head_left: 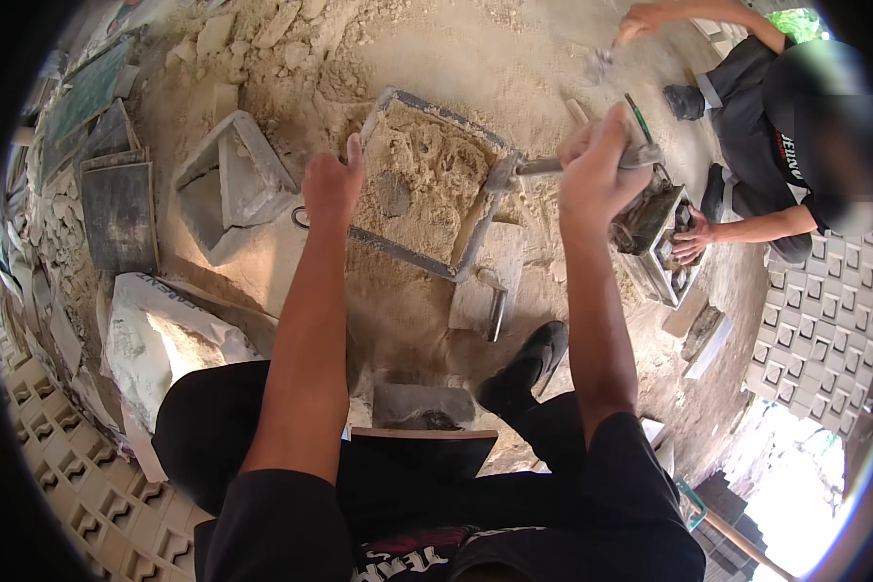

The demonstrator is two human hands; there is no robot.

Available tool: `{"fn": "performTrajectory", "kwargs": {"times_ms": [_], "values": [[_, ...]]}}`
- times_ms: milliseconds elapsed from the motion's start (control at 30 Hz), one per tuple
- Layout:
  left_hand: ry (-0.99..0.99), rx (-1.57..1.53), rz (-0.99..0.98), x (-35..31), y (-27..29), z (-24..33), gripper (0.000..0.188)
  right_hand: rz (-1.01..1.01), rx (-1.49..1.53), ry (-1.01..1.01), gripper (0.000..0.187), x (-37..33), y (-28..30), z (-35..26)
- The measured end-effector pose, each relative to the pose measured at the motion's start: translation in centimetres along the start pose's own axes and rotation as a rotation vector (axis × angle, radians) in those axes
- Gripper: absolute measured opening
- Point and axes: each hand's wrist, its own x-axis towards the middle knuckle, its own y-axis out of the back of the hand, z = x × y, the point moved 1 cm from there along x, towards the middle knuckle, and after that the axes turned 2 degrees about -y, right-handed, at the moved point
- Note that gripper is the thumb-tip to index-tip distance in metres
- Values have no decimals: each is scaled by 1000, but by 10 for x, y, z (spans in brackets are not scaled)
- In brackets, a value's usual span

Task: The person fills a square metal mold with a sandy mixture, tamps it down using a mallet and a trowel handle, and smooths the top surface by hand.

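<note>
A square metal mould frame lies in front of me, with loose sandy mix inside it. My left hand is closed on the frame's left side, thumb up. A small metal ring sticks out beside that wrist. My right hand is wrapped round the handle of a hammer, whose head rests at or just above the frame's right edge; contact is unclear. Below the frame's right corner lies a flat float with a metal handle.
At right, a co-worker's hand touches a mould box; their other hand holds a blurred tool. A triangular-looking cast form, dark plates and a torn cement sack lie left. Patterned blocks stand right.
</note>
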Motion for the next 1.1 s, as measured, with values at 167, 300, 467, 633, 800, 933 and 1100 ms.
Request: {"fn": "performTrajectory", "kwargs": {"times_ms": [167,300,467,633,800,933,1100], "values": [[33,2,-66,3,1,-1,75,-12,14,-11,43,15,-6,4],[-37,11,17,0,-2,1,75,-52,-18,-4,44,25,-9,6],[-17,27,41,4,-9,-5,77,-157,36,-45,43,46,-5,26],[18,-12,-65,-4,8,5,77,-2,159,-169,47,61,-11,-3],[-21,15,-11,-1,3,1,76,-187,221,57,55,53,-15,-24],[-4,15,-4,-1,0,2,77,-372,178,30,59,57,-18,-17],[11,12,-9,0,0,2,75,-565,171,-17,55,60,-25,-11]]}}
